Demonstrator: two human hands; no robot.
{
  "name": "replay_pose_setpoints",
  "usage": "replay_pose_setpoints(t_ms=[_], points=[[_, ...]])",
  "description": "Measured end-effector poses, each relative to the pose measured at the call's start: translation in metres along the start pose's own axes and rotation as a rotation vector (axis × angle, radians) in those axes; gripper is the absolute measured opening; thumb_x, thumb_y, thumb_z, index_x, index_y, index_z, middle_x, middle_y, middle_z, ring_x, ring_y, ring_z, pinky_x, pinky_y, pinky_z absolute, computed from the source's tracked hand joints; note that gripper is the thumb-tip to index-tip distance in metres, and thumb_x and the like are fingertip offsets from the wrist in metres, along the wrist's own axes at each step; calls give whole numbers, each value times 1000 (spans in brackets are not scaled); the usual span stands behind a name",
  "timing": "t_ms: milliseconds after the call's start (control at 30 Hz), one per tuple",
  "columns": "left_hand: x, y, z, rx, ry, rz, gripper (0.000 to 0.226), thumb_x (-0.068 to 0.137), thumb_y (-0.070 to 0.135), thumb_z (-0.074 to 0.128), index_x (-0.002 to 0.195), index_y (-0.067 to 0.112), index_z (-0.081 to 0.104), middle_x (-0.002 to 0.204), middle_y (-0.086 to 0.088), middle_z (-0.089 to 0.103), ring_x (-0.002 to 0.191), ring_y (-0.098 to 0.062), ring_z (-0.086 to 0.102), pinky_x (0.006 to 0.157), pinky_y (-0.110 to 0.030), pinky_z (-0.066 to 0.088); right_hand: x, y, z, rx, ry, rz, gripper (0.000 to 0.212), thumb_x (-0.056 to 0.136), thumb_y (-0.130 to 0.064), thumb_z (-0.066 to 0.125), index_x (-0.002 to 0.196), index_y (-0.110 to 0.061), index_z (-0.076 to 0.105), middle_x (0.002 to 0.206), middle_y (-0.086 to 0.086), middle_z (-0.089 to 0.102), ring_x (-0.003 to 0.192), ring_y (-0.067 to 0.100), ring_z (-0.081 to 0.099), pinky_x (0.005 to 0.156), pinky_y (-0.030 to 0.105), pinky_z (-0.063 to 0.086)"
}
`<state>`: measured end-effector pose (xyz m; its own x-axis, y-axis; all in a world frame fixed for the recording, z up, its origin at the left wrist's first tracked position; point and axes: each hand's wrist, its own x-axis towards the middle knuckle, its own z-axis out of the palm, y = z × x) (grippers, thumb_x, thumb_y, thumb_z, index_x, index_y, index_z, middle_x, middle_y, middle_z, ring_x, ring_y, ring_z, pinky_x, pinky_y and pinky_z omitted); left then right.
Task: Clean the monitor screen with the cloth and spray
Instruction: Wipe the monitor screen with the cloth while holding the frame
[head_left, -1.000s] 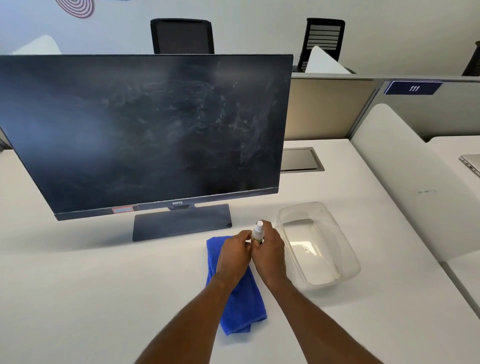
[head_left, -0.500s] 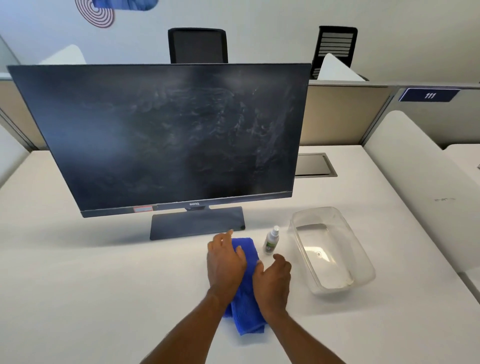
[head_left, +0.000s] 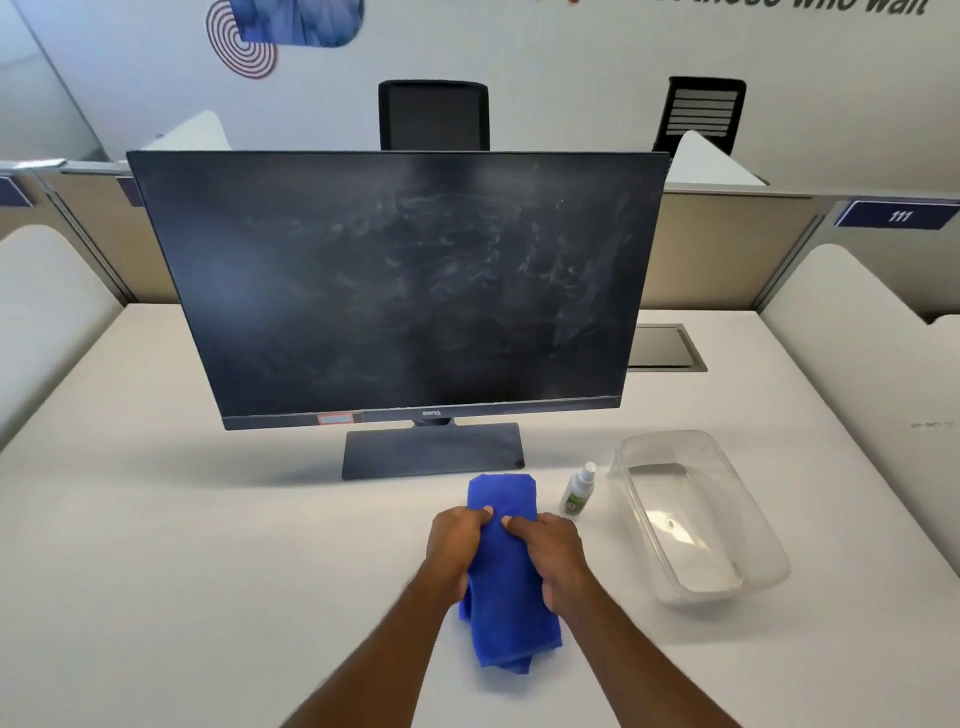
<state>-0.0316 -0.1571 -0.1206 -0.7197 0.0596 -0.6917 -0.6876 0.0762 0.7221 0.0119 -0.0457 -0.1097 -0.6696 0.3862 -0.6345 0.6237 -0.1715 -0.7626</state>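
1. Monitor screen (head_left: 405, 291): stands upright toward the back middle of the bench (head_left: 208, 571), with smears and haze across the centre and right. Not wiped yet.
2. Left grip (head_left: 457, 545): a second ago at the bottle, half a second ago flat on the cloth. Now its fingers are curled round the cloth's left edge.
3. Cloth (head_left: 511, 623): blue and folded long, at the front middle of the bench just before the monitor base. Now bunched between both hands. Can't tell if it has lifted off.
4. Right grip (head_left: 556, 551): same change, it let go of the bottle and now clutches the cloth's right edge.
5. Spray bottle (head_left: 576, 493): was held over the cloth, now stands upright on the bench just right of it, no hand on it.
6. Clear tub (head_left: 763, 545): right of the bottle, unmoved.
7. Meaning, as a guess: spraying looks done, the cloth pickup is under way, and wiping the screen comes next.
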Motion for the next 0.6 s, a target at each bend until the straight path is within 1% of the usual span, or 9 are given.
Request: replay_pose_setpoints(t_ms=[67, 100, 167, 233, 267, 367, 500, 567, 600], points=[[-5, 7, -8, -98, -64, 17, 23, 92, 22, 57, 99, 6, 71, 99, -12, 75, 98, -30, 68, 87, -44, 56, -8, -8, 2, 122, -105, -9, 26, 79, -25, 73, 96, -7, 67, 92, 9, 75, 89, 26, 70, 84, 43, 57], [-8, 12, -12, -145, -90, 30, 23, 93, 22, 55, 101, 6, 70, 99, -13, 75, 98, -31, 68, 88, -45, 56, -11, -11, 2, 197, -168, -17, 28, 79, -22, 73, 100, -5, 65, 96, 11, 75, 90, 28, 70, 84, 43, 57], [-14, 22, -18, -225, -126, 58, 25, 94, 23, 54, 103, 6, 69, 97, -14, 76, 95, -33, 70, 84, -45, 57, -15, -17, 1, 293, -292, -39, 36, 79, -19, 74, 109, -2, 63, 104, 16, 72, 97, 33, 68, 89, 47, 55], [-19, 32, -24, -245, -128, 95, 25, 95, 25, 54, 105, 6, 68, 96, -14, 76, 91, -33, 70, 78, -44, 58, -18, -23, -1, 281, -397, -83, 45, 77, -23, 75, 116, -4, 62, 112, 17, 70, 106, 38, 65, 97, 53, 50], [-21, 37, -27, -237, -120, 119, 25, 95, 25, 54, 105, 7, 67, 96, -13, 76, 90, -32, 70, 76, -43, 58, -20, -27, 0, 253, -428, -118, 47, 77, -26, 74, 118, -5, 62, 114, 17, 69, 108, 38, 64, 98, 52, 49], [-25, 52, -32, -229, -107, 176, 25, 96, 26, 53, 104, 8, 67, 97, -12, 75, 90, -29, 69, 75, -42, 58, -28, -40, 8, 246, -427, -207, 49, 78, -29, 73, 119, -6, 62, 115, 17, 68, 107, 37, 65, 94, 48, 52], [-32, 76, -41, -271, -153, 267, 28, 96, 28, 53, 104, 5, 67, 97, -13, 75, 91, -29, 70, 83, -45, 59, -39, -62, 24, 313, -425, -308, 52, 76, -29, 75, 121, -9, 59, 118, 18, 66, 106, 39, 64, 96, 56, 50], [-35, 88, -46, -287, -141, 338, 26, 96, 28, 56, 103, 6, 67, 97, -12, 75, 89, -28, 71, 80, -43, 60, -47, -71, 34, 314, -460, -366, 52, 77, -27, 73, 124, -13, 57, 119, 17, 66, 107, 40, 64, 94, 57, 50], [-34, 94, -49, -266, -96, 381, 24, 96, 29, 58, 102, 8, 67, 96, -10, 75, 87, -27, 71, 78, -40, 60, -51, -75, 40, 303, -461, -395, 50, 77, -26, 73, 123, -15, 57, 118, 16, 66, 106, 39, 64, 93, 57, 51]])
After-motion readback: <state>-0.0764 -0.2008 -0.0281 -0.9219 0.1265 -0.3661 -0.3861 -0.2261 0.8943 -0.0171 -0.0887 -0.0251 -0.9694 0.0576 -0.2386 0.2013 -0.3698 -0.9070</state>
